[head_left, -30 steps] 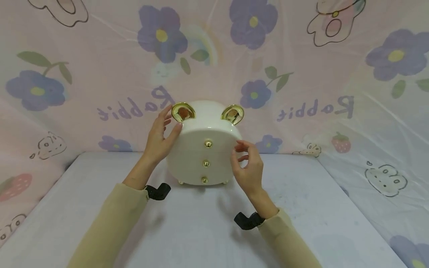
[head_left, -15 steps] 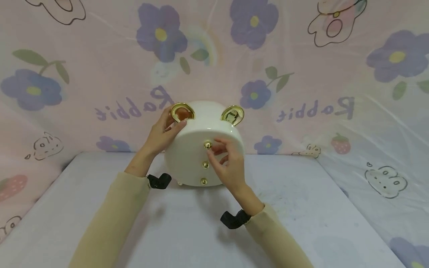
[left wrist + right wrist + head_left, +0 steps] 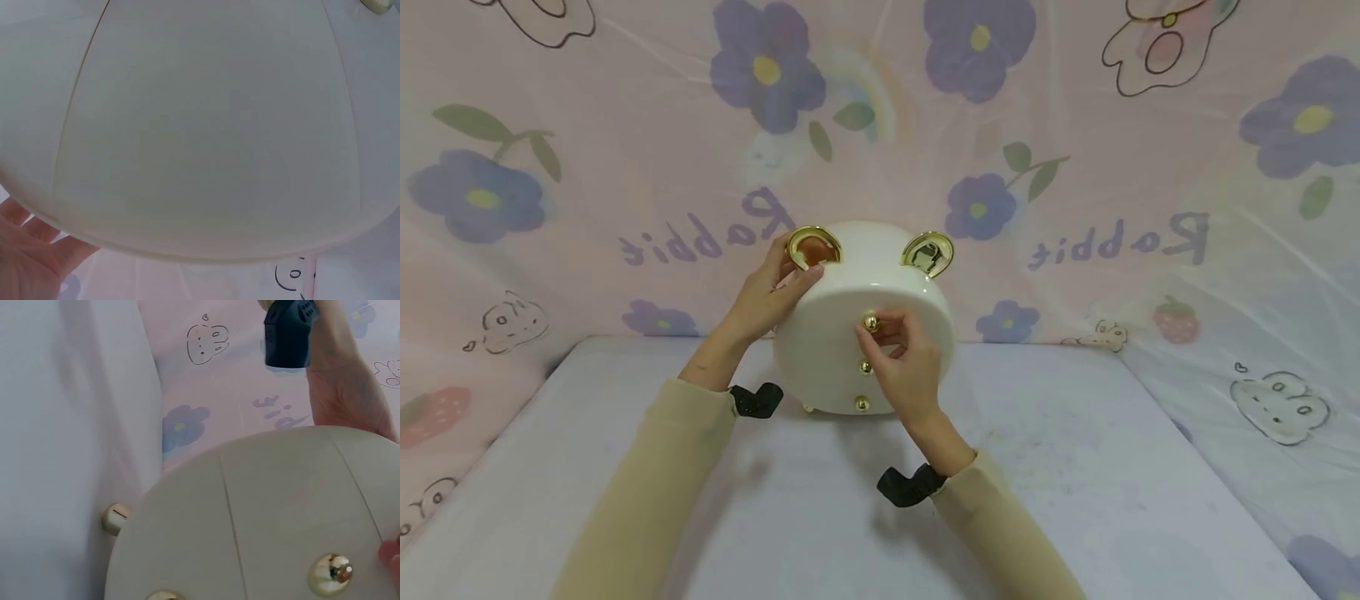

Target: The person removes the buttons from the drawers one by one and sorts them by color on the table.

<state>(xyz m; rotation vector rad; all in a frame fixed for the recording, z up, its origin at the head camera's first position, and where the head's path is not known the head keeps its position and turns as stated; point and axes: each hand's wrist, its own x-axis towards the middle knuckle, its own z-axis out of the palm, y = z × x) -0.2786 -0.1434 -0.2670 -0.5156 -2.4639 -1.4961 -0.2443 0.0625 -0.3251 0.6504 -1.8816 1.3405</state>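
Observation:
A white, rounded jewelry box (image 3: 820,358) with gold ears (image 3: 928,254) and three gold knobs stands upright on the table. My left hand (image 3: 760,304) holds its upper left side, thumb on the front edge by the left ear (image 3: 814,247) and fingers behind. In the left wrist view, the box front (image 3: 212,137) fills most of the picture and shows thin seams. My right hand (image 3: 910,367) has its thumb and forefinger at the top knob (image 3: 871,322), pinching it. The middle knob (image 3: 866,367) and bottom knob (image 3: 862,404) are just below. In the right wrist view, only fingertips (image 3: 390,553) show at the edge.
The box stands on a white-covered table (image 3: 805,517). Behind it hangs a pink patterned cloth (image 3: 910,167) with flowers and rabbits, which also runs along both sides. A black wrist camera (image 3: 756,400) sits at each cuff.
My right hand has moved left from the box's right side to the top knob and now pinches it. My left thumb has slid further onto the box's edge by the left ear.

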